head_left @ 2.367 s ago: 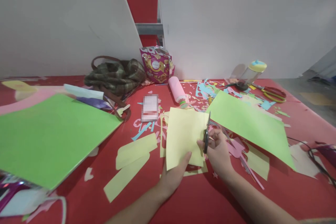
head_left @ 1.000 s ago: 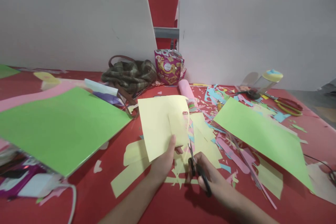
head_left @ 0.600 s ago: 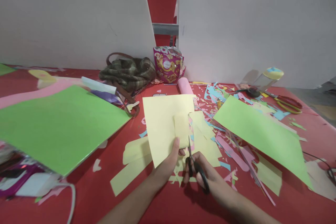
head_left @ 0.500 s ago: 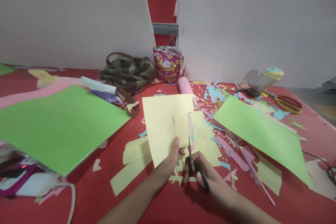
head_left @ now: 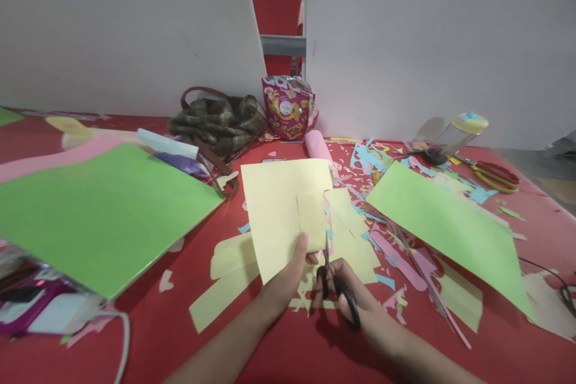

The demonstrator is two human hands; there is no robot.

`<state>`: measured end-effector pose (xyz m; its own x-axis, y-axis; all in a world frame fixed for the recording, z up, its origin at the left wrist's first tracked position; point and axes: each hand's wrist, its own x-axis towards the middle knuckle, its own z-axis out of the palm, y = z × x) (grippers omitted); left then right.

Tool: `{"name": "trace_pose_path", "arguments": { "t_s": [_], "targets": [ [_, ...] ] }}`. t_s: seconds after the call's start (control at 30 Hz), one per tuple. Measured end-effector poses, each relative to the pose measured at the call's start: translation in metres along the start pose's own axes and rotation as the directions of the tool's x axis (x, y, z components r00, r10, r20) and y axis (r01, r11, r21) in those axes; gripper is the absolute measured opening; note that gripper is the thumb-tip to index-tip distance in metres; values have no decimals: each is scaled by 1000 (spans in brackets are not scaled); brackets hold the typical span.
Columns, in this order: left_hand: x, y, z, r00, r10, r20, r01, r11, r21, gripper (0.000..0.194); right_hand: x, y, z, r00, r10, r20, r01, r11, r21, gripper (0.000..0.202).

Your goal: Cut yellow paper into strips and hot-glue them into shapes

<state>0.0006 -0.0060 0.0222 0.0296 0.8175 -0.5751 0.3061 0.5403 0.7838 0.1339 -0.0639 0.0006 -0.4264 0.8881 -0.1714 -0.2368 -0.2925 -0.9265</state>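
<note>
My left hand [head_left: 294, 261] grips a pale yellow paper sheet [head_left: 274, 210] near its lower edge, thumb on top. Under that thumb, a smaller rectangular yellow paper piece [head_left: 311, 216] lies flat against the sheet. My right hand [head_left: 353, 294] is closed around black-handled scissors [head_left: 333, 283], fingers in the loops. Their blades point away from me, at the lower right edge of the paper; whether they touch it I cannot tell. More yellow paper strips [head_left: 225, 299] lie on the red table to the left of the sheet, and others sit beneath and right of it.
Green sheets lie at left [head_left: 112, 216] and right [head_left: 445, 240]. Paper scraps [head_left: 366, 159] litter the right side, near red-and-yellow-handled scissors [head_left: 495, 174] and a clear container [head_left: 459, 132]. A plaid bag [head_left: 220, 123], a snack pouch [head_left: 288, 108] and a pink roll [head_left: 317, 145] stand at the back.
The view has shifted very slightly. Both hands, the yellow paper and the scissors keep nearly the same positions.
</note>
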Motion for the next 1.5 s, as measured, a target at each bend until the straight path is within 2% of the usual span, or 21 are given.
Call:
{"name": "trace_pose_path", "arguments": {
  "t_s": [0.13, 0.23, 0.4, 0.77, 1.03, 1.37, 1.5],
  "targets": [
    [-3, 5, -3, 999, 54, -1, -54, 998, 11, 50, 0, 0, 0, 1000, 6, 5, -6, 1000, -2, 39],
    [-2, 6, -5, 998, 53, 44, -55, 998, 24, 48, 0, 1, 0, 1000, 27, -6, -27, 1000, -16, 38],
    [0, 3, -4, 998, 31, 55, -31, 999, 7, 47, 0, 0, 0, 1000, 16, -26, -17, 998, -56, 39],
    [1, 0, -2, 1000, 20, 18, -20, 1000, -14, 48, 1, 5, -1, 999, 12, -33, -14, 998, -66, 37],
    [1, 1, 1, 992, 122, -38, -123, 992, -26, 44, 2, 6, -1, 998, -2, -60, -3, 997, -83, 30],
    [0, 0, -1, 996, 85, 10, -85, 996, -5, 46, 4, 9, 2, 996, -1, -87, 1, 1000, 4, 27],
    [-4, 3, 2, 998, 64, -7, -64, 998, -23, 47, 5, 10, 3, 997, -16, -78, 18, 1000, 15, 28]
  ]
}}
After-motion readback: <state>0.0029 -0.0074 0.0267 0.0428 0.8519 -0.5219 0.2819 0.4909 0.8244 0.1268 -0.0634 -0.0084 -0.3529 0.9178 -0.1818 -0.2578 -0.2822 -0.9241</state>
